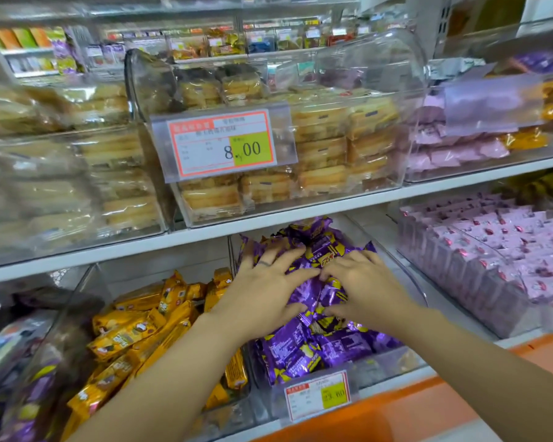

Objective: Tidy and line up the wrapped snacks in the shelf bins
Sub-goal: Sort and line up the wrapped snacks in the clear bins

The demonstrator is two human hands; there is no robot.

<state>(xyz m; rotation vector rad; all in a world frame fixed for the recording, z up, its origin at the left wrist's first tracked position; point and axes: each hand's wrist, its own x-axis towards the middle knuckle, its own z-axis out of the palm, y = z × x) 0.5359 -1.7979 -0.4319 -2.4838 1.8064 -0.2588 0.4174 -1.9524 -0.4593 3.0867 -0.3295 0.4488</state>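
— Two hands at work in one bin: what are you doing here?

— Both are pressed onto the heap of purple wrapped snacks (304, 314) in the clear middle bin (399, 362) on the lower shelf. My left hand (265, 291) lies flat with its fingers spread across the top packets; my right hand (364, 288) sits just beside it, fingers curled down into the pile. Neither grip has closed around a single packet, as far as I can tell; they are splayed and pressing.

— Where does the pile sit from your grip?

— Directly beneath and beyond both palms, with more packets stacked nearer me against the front wall above the price tag (318, 395). To the left of my left hand are the yellow snacks (134, 333) in the next bin; to the right of my right hand, the pink packets (505, 256) stand in neat rows.

— Which step is this?

— I judge it the gathering and levelling of the purple heap. Next calls for squaring loose packets into rows, faces turned one way.
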